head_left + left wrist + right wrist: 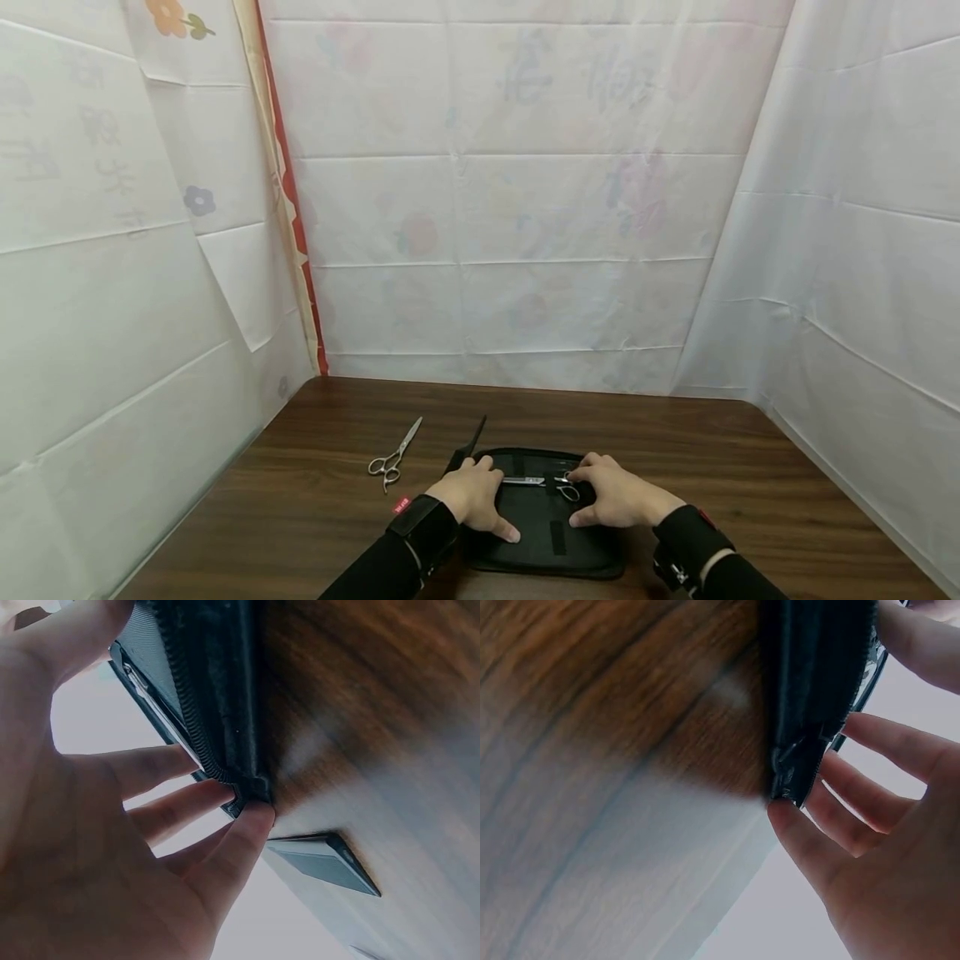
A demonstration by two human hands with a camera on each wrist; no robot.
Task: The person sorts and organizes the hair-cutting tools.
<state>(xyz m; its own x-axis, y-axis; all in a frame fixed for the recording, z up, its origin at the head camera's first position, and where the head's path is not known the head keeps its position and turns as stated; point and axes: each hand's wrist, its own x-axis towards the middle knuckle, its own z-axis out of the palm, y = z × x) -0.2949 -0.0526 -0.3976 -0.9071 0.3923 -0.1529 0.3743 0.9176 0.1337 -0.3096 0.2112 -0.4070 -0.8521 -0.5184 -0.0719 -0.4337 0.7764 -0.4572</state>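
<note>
A black zippered case [532, 554] lies spread on the wooden table, with silver scissors [569, 493] across its upper part. My left hand [472, 497] rests on the left side of the case, thumb over the inside. In the left wrist view its little finger touches a corner beside the zipper [191, 697]. On the opposite side, my right hand [618, 492] touches the case edge near the scissors' finger rings. The right wrist view shows its fingers [870, 795] spread and lightly bent along the case's outer wall [810, 697].
Another pair of silver scissors [392, 464] lies to the left on the wooden table [315, 517]. A narrow black object with a thin tip [477, 435] sticks out beyond my left hand. White sheets [525, 208] hang around the table's back and sides.
</note>
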